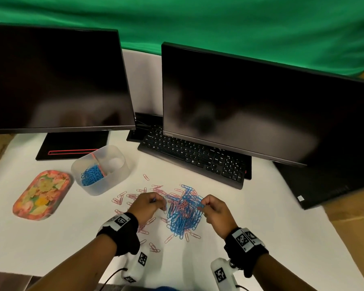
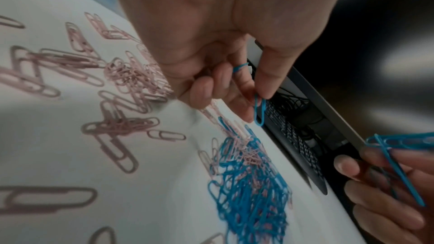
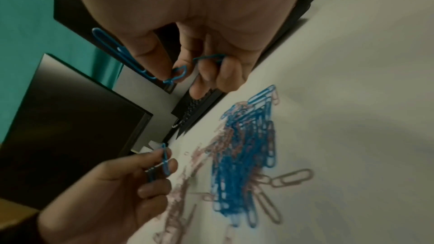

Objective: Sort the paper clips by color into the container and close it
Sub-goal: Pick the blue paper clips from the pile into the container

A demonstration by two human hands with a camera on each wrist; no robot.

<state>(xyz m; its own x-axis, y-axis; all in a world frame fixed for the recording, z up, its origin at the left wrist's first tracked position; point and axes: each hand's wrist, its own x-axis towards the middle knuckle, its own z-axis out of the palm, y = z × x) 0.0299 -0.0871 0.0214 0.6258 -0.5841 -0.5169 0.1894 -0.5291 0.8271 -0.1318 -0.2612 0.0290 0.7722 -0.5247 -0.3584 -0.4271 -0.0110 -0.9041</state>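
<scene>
Your left hand (image 1: 148,203): fingers pinch blue clip (image 2: 259,111). Your right hand (image 1: 218,211): fingers grip several blue clips (image 3: 131,58). Mixed blue-pink clip pile (image 1: 184,213): on surface (image 1: 261,227), between your hands. Container (image 1: 100,170): far left of pile, open, blue clips in left compartment. Lid (image 1: 41,194): left of container.

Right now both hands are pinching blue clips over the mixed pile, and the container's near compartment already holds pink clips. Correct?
Not quite. The clips in the container's near compartment are blue, not pink, as the head view shows. The rest stands: the left hand and right hand each pinch blue clips over the mixed pile.
</scene>
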